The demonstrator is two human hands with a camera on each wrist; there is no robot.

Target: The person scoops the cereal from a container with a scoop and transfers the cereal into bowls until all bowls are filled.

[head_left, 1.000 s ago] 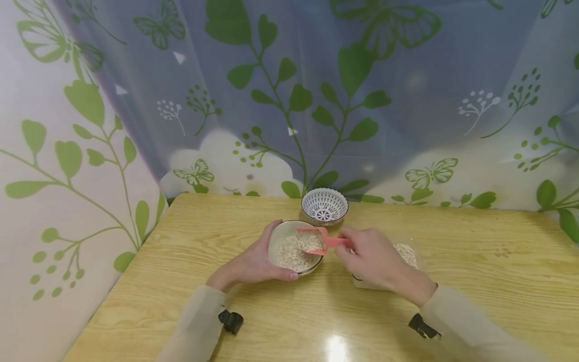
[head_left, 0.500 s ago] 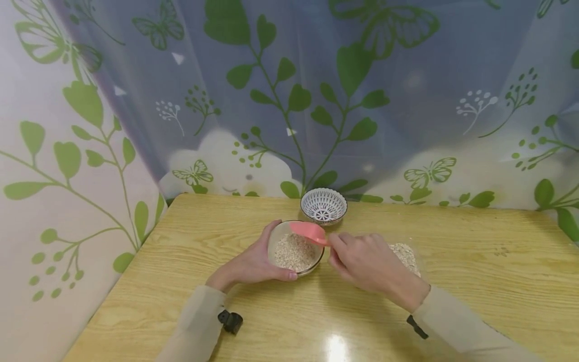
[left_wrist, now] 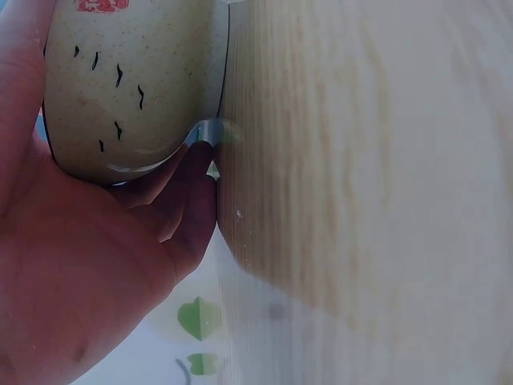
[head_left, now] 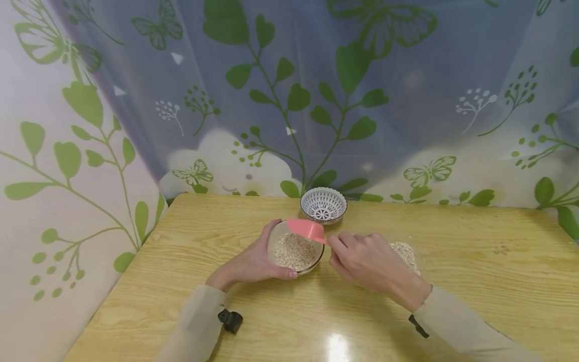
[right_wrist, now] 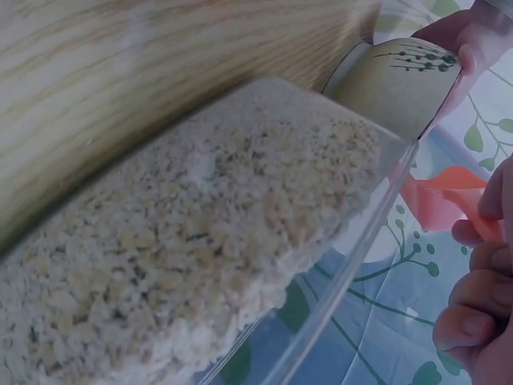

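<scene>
My left hand point(head_left: 253, 260) grips a cream bowl point(head_left: 276, 250) from its left side, thumb along the near rim and fingers around the far side. Dark painted strokes mark the outside of the bowl point(left_wrist: 120, 80) in the left wrist view. Oats point(head_left: 295, 251) lie heaped inside it. My right hand point(head_left: 368, 259) pinches the handle of a pink scoop point(head_left: 307, 229), which is tipped over the bowl with its back facing up. Under my right forearm stands a clear plastic container point(right_wrist: 353, 265) of oats point(right_wrist: 192, 216), partly hidden by the hand in the head view.
A white patterned bowl point(head_left: 323, 205) stands just behind the cream bowl, near the table's back edge. The wooden table point(head_left: 488, 281) meets a leaf-printed cloth point(head_left: 289, 100) at the back and left.
The scoop, upright and full of oats over the bowl a second ago, has been turned over and raised slightly. Its oats are now in the bowl. My left hand keeps its hold.
</scene>
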